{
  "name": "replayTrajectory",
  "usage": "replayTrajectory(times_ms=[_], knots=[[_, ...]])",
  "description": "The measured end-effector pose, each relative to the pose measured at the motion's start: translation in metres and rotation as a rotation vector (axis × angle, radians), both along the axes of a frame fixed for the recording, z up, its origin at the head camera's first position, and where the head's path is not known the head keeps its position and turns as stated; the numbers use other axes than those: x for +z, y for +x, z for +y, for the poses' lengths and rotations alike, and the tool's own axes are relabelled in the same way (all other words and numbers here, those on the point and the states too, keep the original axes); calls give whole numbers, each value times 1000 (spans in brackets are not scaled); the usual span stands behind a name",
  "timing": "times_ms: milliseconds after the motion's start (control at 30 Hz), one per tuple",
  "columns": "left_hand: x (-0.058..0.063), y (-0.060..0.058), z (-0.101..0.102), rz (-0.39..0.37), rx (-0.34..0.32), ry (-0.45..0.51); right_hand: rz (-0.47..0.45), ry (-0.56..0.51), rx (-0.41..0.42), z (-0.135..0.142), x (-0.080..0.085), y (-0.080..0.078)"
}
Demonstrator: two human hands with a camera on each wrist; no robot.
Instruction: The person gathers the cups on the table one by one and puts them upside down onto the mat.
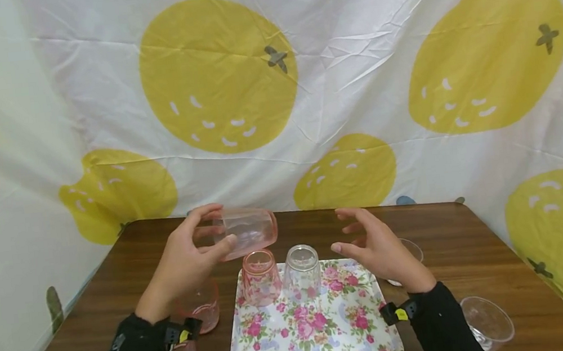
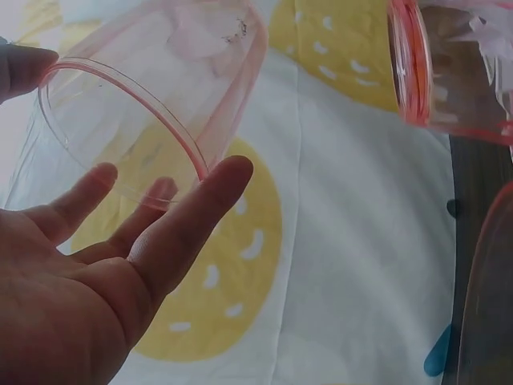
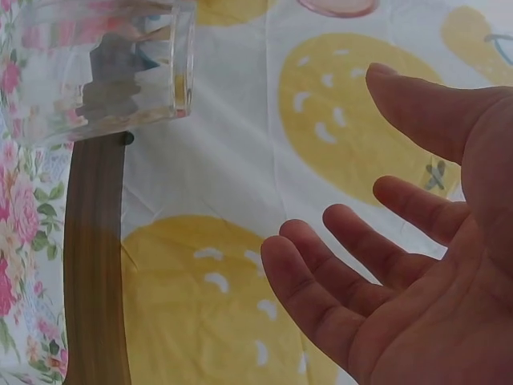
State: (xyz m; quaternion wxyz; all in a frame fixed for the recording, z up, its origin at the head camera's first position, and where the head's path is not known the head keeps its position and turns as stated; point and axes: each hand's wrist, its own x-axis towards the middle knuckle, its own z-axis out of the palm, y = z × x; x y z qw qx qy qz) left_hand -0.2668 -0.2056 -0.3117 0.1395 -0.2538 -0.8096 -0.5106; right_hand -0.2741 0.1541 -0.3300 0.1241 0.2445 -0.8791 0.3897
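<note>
My left hand [image 1: 187, 258] grips a pink glass [image 1: 251, 229] near its rim, thumb on one side and fingers on the other. The glass lies sideways in the air, its base pointing right, above the far left of the tray. In the left wrist view the fingertips hold the rim of this pink glass [image 2: 180, 64]. On the floral tray [image 1: 322, 330], a second pink glass [image 1: 261, 282] and a clear glass [image 1: 302, 275] stand upside down side by side. My right hand [image 1: 382, 247] hovers over the tray's far right, fingers apart and holding nothing, as the right wrist view confirms.
Left of the tray, two pink glasses [image 1: 205, 310] stand on the brown table [image 1: 133, 269], partly behind my left arm. To the right are a clear glass [image 1: 489, 322] and another clear glass [image 1: 413, 248] partly hidden by my right hand. A lemon-print curtain [image 1: 345, 96] hangs behind the table.
</note>
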Motion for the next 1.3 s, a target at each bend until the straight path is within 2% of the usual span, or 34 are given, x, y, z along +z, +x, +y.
replayTrajectory(times_ms=[267,633,767,967,1300], knots=[[-2,-6,17,45,-51,43,-5,-64,39,0,0,-1],[-8,-12,49,-10,-148,132,-76,-164,142,-2,3,1],[-9,-12,59,2,-188,138,-92,-188,173,-3,3,1],[-14,-12,68,9,-212,135,-99,-209,220,-6,4,2],[-17,-13,76,5,-266,167,-151,-304,370,-10,3,1]])
